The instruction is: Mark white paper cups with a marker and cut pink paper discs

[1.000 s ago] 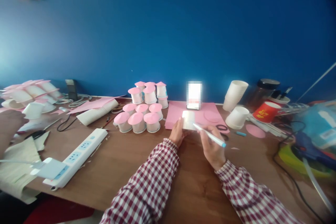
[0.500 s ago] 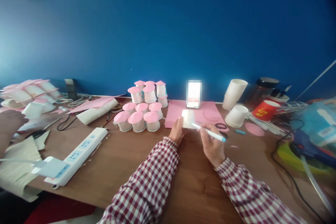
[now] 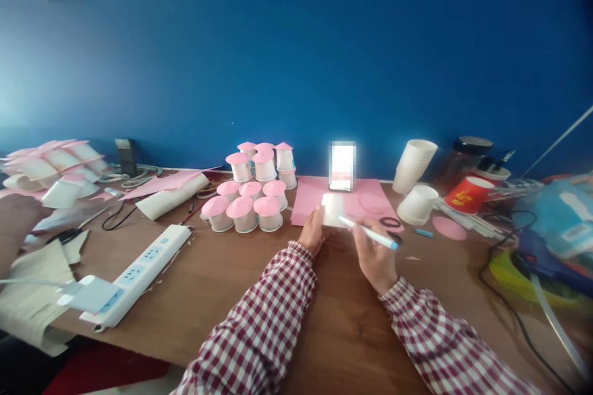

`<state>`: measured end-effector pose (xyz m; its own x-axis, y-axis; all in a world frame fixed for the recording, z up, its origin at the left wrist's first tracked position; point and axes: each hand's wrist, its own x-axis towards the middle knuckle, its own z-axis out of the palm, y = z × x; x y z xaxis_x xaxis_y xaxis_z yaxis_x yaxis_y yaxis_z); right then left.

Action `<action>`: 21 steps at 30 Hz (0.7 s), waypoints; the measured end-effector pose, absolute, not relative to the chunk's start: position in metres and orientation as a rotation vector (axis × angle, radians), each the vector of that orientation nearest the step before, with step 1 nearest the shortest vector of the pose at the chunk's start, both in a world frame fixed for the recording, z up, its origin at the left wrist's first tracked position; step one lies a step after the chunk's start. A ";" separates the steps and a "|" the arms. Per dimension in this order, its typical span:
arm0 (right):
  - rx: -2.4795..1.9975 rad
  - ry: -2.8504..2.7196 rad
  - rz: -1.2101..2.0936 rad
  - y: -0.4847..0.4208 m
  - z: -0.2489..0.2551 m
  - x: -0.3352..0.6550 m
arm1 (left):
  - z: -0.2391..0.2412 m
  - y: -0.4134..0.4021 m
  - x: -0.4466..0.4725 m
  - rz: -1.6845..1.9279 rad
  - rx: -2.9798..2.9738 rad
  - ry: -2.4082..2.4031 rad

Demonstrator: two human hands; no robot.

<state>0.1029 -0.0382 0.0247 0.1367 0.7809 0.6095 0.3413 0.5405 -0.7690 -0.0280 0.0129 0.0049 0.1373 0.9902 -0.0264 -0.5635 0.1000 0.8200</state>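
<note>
My left hand [image 3: 312,233] grips a small white paper cup [image 3: 333,210] from its left side, holding it on the pink sheet [image 3: 347,205]. My right hand [image 3: 376,254] is closed round a white pen with a blue end [image 3: 368,233], its tip touching the cup. Both sleeves are red-and-white checked. A lit phone [image 3: 342,166] stands upright just behind the cup, against the blue wall.
A cluster of pink-topped white cups [image 3: 252,191] stands left of the sheet. A white power strip [image 3: 134,274] lies at the front left. Stacked white cups [image 3: 414,166], a red cup [image 3: 467,195], scissors [image 3: 391,224] and a glue gun [image 3: 551,259] are on the right. Another person's hand [image 3: 13,222] shows far left.
Almost nothing has moved: the pen tip has shifted slightly on the cup and the view has risen a little. Both hands stay where they were.
</note>
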 end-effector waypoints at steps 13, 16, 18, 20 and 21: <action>-1.019 -1.457 0.440 -0.037 0.021 0.104 | 0.005 0.013 -0.028 1.288 0.797 0.707; -1.026 -1.461 0.432 -0.037 0.021 0.104 | 0.005 0.013 -0.028 1.291 0.789 0.699; -1.027 -1.459 0.427 -0.037 0.021 0.104 | 0.006 0.012 -0.027 1.295 0.786 0.690; -1.027 -1.458 0.425 -0.037 0.022 0.104 | 0.007 0.011 -0.028 1.292 0.792 0.685; -1.027 -1.458 0.424 -0.037 0.023 0.103 | 0.007 0.011 -0.028 1.289 0.795 0.686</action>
